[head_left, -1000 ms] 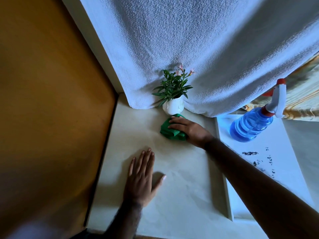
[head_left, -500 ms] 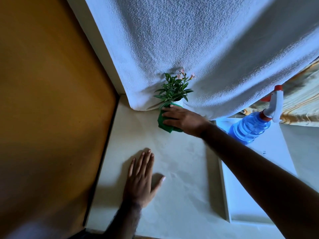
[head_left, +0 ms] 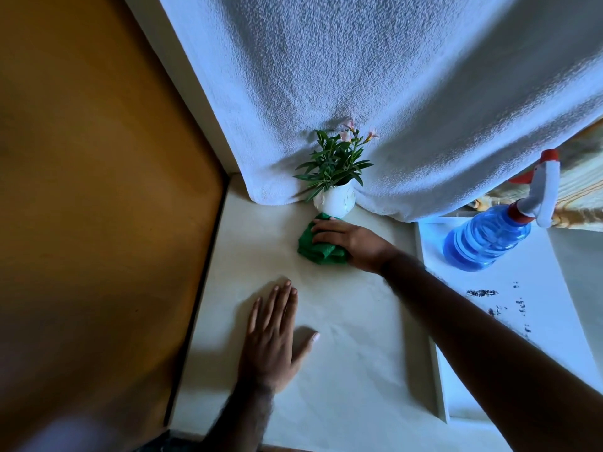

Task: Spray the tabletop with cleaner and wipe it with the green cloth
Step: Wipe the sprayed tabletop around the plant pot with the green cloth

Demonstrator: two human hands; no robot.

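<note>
We find the right hand [head_left: 350, 243] laid palm-down on the green cloth [head_left: 318, 247], fingers curled loosely over the bunched fabric and pressing it to the bench [head_left: 359, 321]; the cloth lies just in front of the white vase [head_left: 334, 200], its far edge touching or nearly touching the vase's base. The left hand [head_left: 274, 334] rests flat and spread on the bench, well nearer the person than the vase, and has hold of nothing.

In our judgement the wiping step is under way. We see no droplets or wet sheen on the bench, so we cannot confirm spraying from the surface itself. The spray bottle [head_left: 489, 236] stands unattended to the right of the vase, on a separate white surface [head_left: 522, 321] that carries dark specks. The bench area nearer the person than the vase appears to remain to be wiped.

Containers: the vase holds a leafy sprig with pale pink flowers [head_left: 336, 158]. The bottle holds blue liquid, about half full as far as we can tell. A white towel [head_left: 391, 93] hangs behind the vase.
</note>
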